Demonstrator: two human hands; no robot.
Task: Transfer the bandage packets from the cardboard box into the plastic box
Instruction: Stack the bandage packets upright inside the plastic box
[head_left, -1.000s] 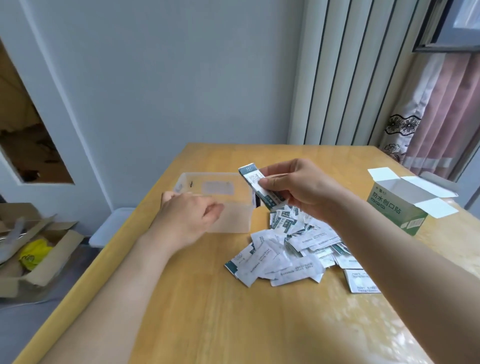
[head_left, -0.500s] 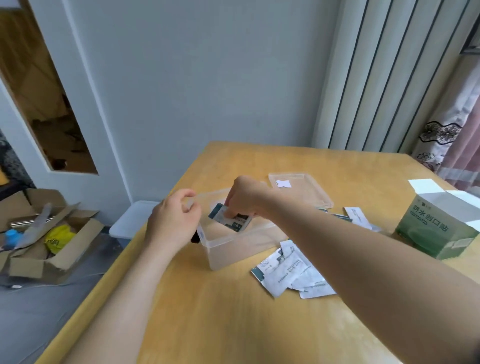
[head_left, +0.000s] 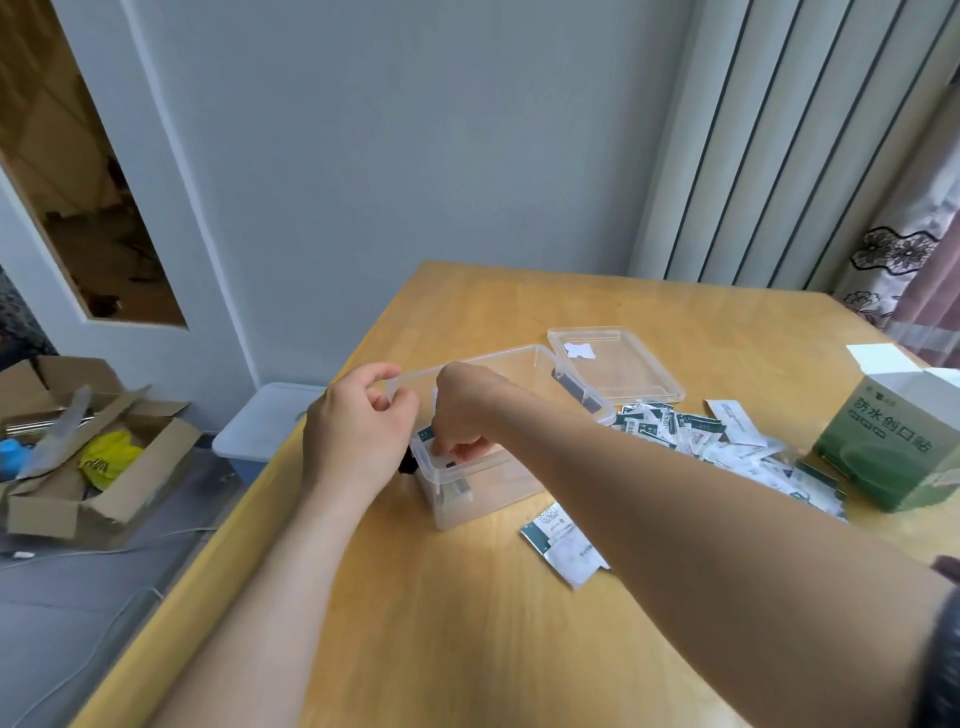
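Brown cardboard carton (head_left: 93, 499) on the floor at 9 o'clock, off the table. We see the left hand (head_left: 358, 431) pinching the near-left rim corner of the clear rectangular plastic box (head_left: 493, 493), thumb and fingers closed on the rim. The box's long axis runs roughly 8 to 2 o'clock on the light wooden table (head_left: 467, 623). The right hand (head_left: 462, 410) reaches down inside the box, fingers curled on a white-and-teal bandage packet (head_left: 424, 433). Its teal end points to 9 o'clock; the rest is hidden, so we cannot tell its long axis. Clear flat lid (head_left: 618, 374) at the box's 1 o'clock. Loose pile of packets (head_left: 727, 447) at 3 o'clock. Green cardboard box (head_left: 893, 452) upright far right, top flaps open.
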